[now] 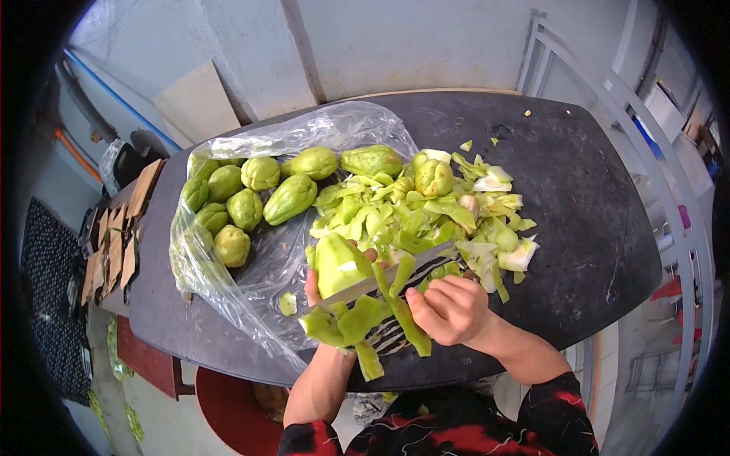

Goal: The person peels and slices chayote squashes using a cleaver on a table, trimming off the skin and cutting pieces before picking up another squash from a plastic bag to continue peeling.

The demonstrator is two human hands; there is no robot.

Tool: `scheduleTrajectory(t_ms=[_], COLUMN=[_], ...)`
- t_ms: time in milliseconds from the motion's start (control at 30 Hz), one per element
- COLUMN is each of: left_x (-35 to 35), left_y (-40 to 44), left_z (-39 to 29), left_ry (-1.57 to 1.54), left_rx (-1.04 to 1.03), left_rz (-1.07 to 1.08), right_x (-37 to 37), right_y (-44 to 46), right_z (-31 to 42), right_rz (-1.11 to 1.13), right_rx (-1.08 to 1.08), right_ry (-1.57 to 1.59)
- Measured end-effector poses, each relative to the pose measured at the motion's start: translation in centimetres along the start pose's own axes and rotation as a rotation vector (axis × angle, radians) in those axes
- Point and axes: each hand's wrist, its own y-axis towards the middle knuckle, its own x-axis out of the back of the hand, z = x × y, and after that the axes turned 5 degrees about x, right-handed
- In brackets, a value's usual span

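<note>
Steel-grey, the knife point(356, 292) crosses the chayote point(336, 262) close to the left hand point(312, 288); we judge that slick flesh, or peel strips point(365, 318) masking the edge, could cause a slip and a cut. We note left fingers grasping the chayote, near and left of the peel heap point(369, 220); the right hand point(454, 306) clenches the knife. The chayote looks pale green, bare and faceted.

Evenly bright indoor light, glare on the plastic bag point(285, 140), fisheye-curved edges, black corners.

left fingers point(371, 255) partly hidden, knife point(356, 290) handle apparently covered
</note>
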Motion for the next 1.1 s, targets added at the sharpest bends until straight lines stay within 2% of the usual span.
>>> scheduleTrajectory(t_ms=[100, 167, 267, 300, 333, 400, 533, 667, 700, 733, 800, 833, 900, 933, 967, 1000, 1067, 1100], left_x=[-0.3, -1.0, -2.0, -1.8, -1.3, -0.3, -0.5, 1.5, 1.8, 1.8, 1.7, 1.3, 1.3, 1.2, 0.5, -0.4, -1.1, -1.0], left_y=[-0.2, -0.4, -0.4, -0.4, -0.3, -0.1, 0.1, -1.0, -0.8, -0.7, -1.0, -0.7, -1.0, -1.1, -0.5, 0.0, 0.0, 0.3], left_z=[-0.2, -0.1, -0.2, -0.2, -0.2, -0.3, -0.1, -0.7, -0.6, -0.4, -0.1, -0.3, 0.0, 0.1, 0.0, -0.1, 0.0, -0.5], left_ry=[0.012, 0.209, 0.203, 0.126, 0.128, 0.129, 0.155, 0.134, -0.01, -0.012, 0.073, 0.268, 0.106, -0.036, 0.01, 0.056, -0.143, -0.118], left_rx=[0.022, -0.082, -0.067, -0.058, -0.062, -0.074, -0.039, 0.036, 0.065, 0.063, 0.002, -0.024, 0.101, 0.231, 0.215, 0.198, 0.159, 0.152], left_rz=[-0.027, -0.19, -0.293, -0.249, -0.252, -0.074, 0.059, -0.015, 0.08, 0.091, 0.059, 0.015, 0.157, 0.321, 0.342, 0.363, 0.152, 0.148], right_x=[0.0, 0.1, -0.6, -0.3, 0.2, 1.0, 1.4, 0.3, 0.0, -0.1, 0.7, 0.9, 0.1, -0.3, -0.7, -0.6, -0.6, -0.2], right_y=[0.0, -0.3, -1.2, -1.0, -0.6, 0.0, 0.2, -1.4, -1.6, -1.6, -0.8, -0.4, -1.1, -1.7, -2.0, -2.3, -2.9, -2.2], right_z=[-0.3, -1.2, -1.8, -1.7, -1.4, -0.8, -0.4, -2.2, -2.4, -2.4, -1.5, -1.1, -1.9, -2.3, -3.1, -3.5, -3.6, -3.2], right_rz=[-0.004, 0.052, 0.018, 0.018, 0.029, 0.039, -0.007, 0.129, 0.082, 0.037, 0.035, 0.031, 0.109, 0.19, 0.209, 0.208, 0.187, 0.147], right_rx=[-0.024, -0.122, -0.185, -0.182, -0.179, -0.183, -0.146, -0.32, -0.3, -0.274, -0.253, -0.237, -0.305, -0.38, -0.462, -0.457, -0.504, -0.491], right_ry=[0.022, 0.058, 0.086, 0.087, 0.13, 0.175, 0.208, 0.231, 0.22, 0.214, 0.2, 0.187, 0.162, 0.129, 0.13, 0.114, 0.113, 0.106])
